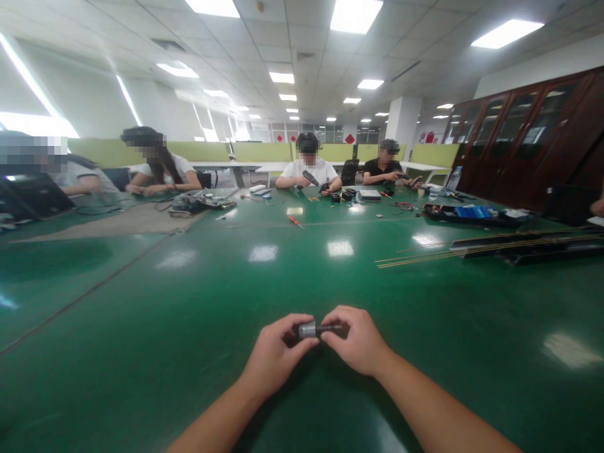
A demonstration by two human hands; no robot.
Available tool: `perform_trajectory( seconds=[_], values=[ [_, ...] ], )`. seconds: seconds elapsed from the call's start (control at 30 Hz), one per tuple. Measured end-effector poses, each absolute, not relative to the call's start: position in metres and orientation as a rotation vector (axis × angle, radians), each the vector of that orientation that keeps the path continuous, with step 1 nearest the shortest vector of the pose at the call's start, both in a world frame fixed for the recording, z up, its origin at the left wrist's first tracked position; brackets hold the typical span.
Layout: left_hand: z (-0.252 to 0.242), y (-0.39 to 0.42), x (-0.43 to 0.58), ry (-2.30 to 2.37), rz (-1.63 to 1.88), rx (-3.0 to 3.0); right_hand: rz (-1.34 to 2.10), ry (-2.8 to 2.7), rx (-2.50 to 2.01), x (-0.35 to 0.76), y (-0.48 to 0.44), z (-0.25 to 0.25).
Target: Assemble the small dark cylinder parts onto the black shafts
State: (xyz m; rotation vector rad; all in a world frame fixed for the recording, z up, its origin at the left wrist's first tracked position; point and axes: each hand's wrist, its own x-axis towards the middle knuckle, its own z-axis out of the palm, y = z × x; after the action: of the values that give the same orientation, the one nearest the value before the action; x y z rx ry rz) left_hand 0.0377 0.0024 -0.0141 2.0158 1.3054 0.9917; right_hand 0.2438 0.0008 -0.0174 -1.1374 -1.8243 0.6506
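Note:
My left hand is closed on a short silver metal cylinder, thumb on the near side and fingers on the far side. From the cylinder's right end runs a thin dark shaft, in line with it. The thumb and fingers of my right hand close around this shaft. The two hands almost meet, just above the green tabletop. Whether shaft and cylinder are one piece cannot be made out.
Thin brass-coloured rods lie over dark metal rails at right. Farther back are a red screwdriver and a tool case. Co-workers sit across the table; one person holds a power drill.

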Motion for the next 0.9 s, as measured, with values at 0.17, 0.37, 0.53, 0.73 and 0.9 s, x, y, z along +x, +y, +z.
perform_trajectory(
  seconds=[0.17, 0.37, 0.53, 0.73, 0.9],
  values=[
    [-0.0159, 0.0019, 0.0372, 1.290, 1.009, 2.033, 0.643, -1.827, -1.135, 0.2445, 0.0010, -0.0162],
    [-0.0158, 0.0019, 0.0369, 1.288, 1.021, 2.037, 0.637, -1.822, -1.152, 0.2447, 0.0013, -0.0159],
    [-0.0148, 0.0014, 0.0372, 1.291, 1.013, 2.032, 0.646, -1.823, -1.138, 0.2450, 0.0020, -0.0191],
    [-0.0161, 0.0021, 0.0365, 1.300, 1.018, 2.034, 0.649, -1.815, -1.146, 0.2449, 0.0013, -0.0165],
    [-0.0171, 0.0029, 0.0356, 1.302, 1.015, 2.052, 0.659, -1.812, -1.161, 0.2447, 0.0011, -0.0144]
  ],
)
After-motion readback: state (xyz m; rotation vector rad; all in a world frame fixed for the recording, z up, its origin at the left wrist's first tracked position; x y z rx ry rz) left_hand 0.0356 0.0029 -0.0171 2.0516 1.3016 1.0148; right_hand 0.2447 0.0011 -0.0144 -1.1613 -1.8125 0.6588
